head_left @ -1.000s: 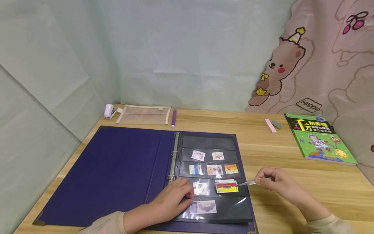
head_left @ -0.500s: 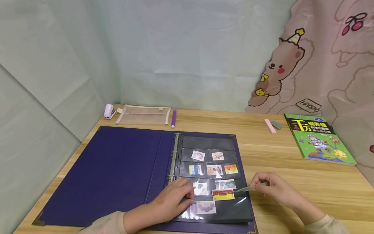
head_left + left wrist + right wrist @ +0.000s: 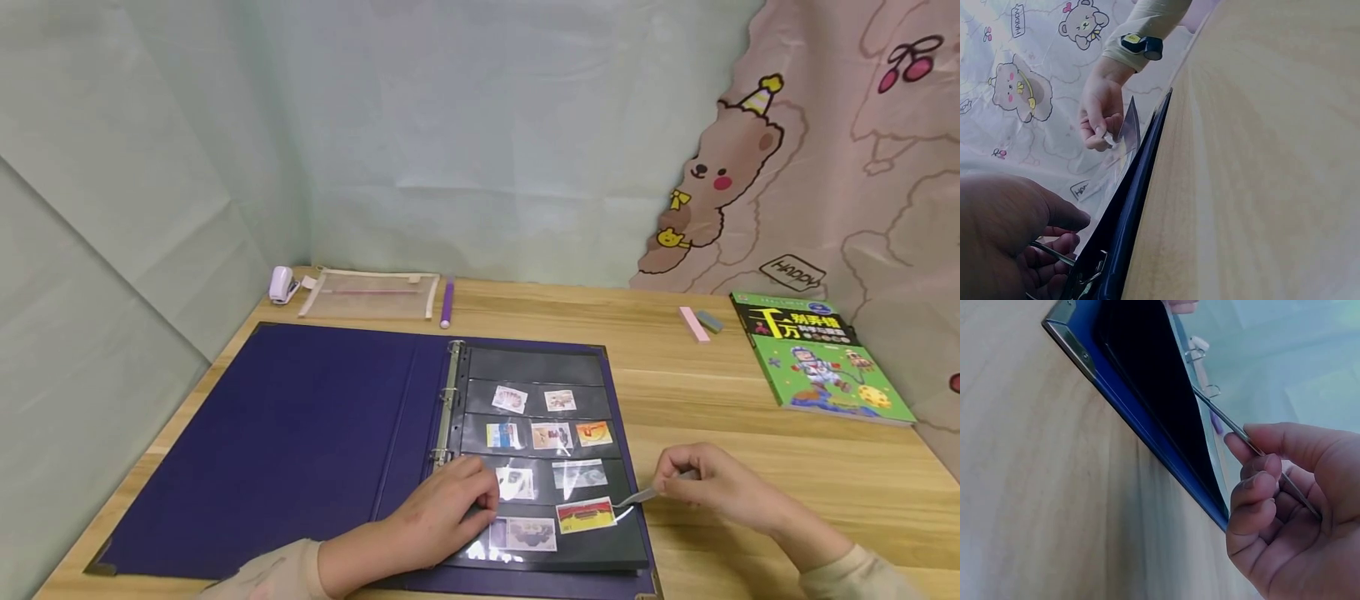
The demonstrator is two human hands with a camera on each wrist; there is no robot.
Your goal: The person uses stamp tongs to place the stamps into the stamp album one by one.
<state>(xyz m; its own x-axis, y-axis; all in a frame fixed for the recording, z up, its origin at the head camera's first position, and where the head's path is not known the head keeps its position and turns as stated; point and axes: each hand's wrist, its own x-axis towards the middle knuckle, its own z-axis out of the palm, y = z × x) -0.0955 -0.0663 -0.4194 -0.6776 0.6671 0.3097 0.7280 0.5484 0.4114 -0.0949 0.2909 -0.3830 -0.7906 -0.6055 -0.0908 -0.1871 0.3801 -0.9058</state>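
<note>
A stamp album (image 3: 315,433) lies spread on the table, its black pocket page (image 3: 536,363) over the ring side. With bent fingers, my right hand (image 3: 712,483) pinches metal tweezers (image 3: 1235,426); their tips meet the right edge of a red and yellow stamp (image 3: 587,516). This stamp lies slightly tilted over the bottom row, right of a pale purple stamp (image 3: 531,534). My left hand (image 3: 442,504) rests at the page's lower left by the rings, fingers relaxed. In the fourth row are a panda-like stamp (image 3: 516,483) and a grey stamp (image 3: 579,474).
Along the back sit a small stapler (image 3: 282,285), a mesh zip pouch (image 3: 369,294) and a purple marker (image 3: 447,302). A pink block (image 3: 693,324), a grey-blue block (image 3: 708,321) and a green book (image 3: 821,358) lie at right. Cloth walls rise behind.
From the fourth row, the red and yellow stamp has come down with the tweezers, then shifted right over the bottom row, uncovering the grey stamp. My left hand has stayed still.
</note>
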